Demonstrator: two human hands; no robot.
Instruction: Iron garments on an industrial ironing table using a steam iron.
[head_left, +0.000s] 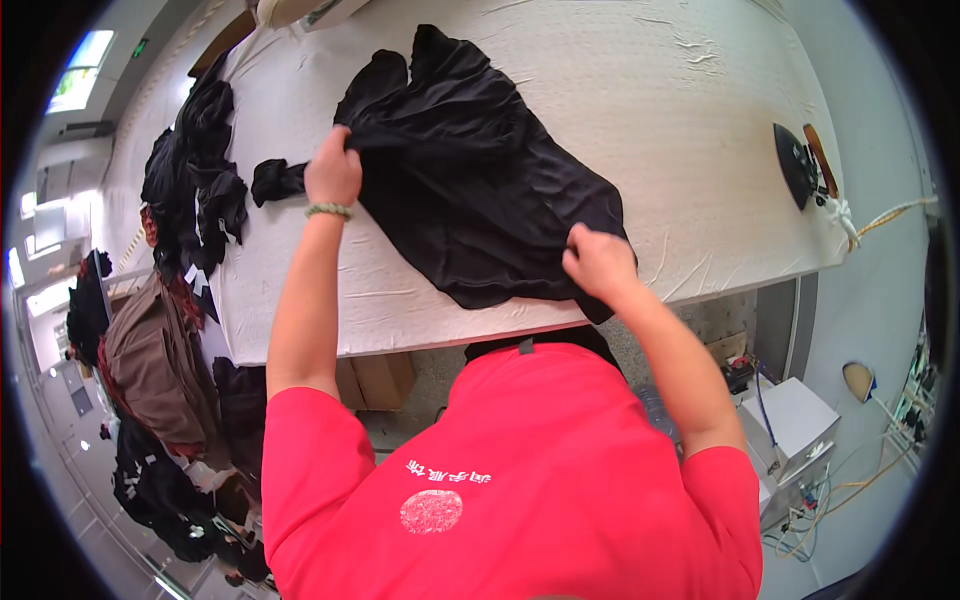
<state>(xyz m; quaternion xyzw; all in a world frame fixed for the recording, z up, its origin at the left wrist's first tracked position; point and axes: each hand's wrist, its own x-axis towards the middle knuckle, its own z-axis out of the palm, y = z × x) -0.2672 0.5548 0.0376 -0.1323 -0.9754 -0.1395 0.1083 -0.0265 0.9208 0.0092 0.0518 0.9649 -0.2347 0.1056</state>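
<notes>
a black garment (455, 185) lies spread on the white-covered counter (690, 150), the left hand (333, 175) pinching its left edge between closed fingers, the right hand (605, 265) curled, apparently gripping its lower right corner, an iron (793, 165) well apart at right

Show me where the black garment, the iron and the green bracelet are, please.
Black garment (450, 185): head view, on the middle of its spread cloth.
Iron (795, 168): head view, on its dark body.
Green bracelet (329, 211): head view, on the middle of its visible band.
</notes>
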